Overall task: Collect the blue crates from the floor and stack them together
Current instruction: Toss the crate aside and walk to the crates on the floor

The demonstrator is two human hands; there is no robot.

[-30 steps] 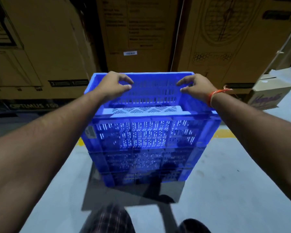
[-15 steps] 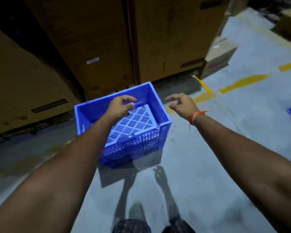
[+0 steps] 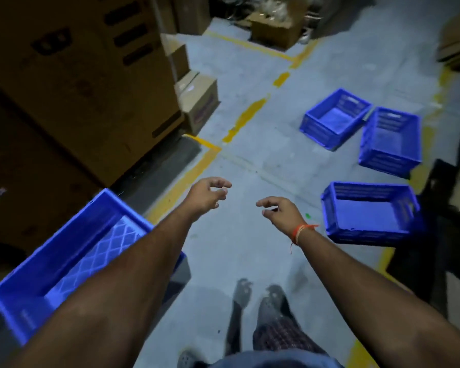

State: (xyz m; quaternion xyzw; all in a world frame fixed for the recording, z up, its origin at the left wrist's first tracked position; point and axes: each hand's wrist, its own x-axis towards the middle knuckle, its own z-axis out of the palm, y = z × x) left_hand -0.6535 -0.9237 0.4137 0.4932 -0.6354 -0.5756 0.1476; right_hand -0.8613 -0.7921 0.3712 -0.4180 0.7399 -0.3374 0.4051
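Two bare arms reach forward over a grey concrete floor. The left hand and the right hand both hang in the air with fingers loosely curled, holding nothing. A thin orange thread bracelet circles the right wrist.

Under the left forearm, at the lower left, stands a blue slotted plastic crate with a lattice bottom. To the right lie three more blue plastic crates on the floor: the nearest crate beside the right hand, a middle crate beyond it, and a far crate just left of that one. Tall brown cardboard boxes stand along the left, edged by painted yellow floor lines.
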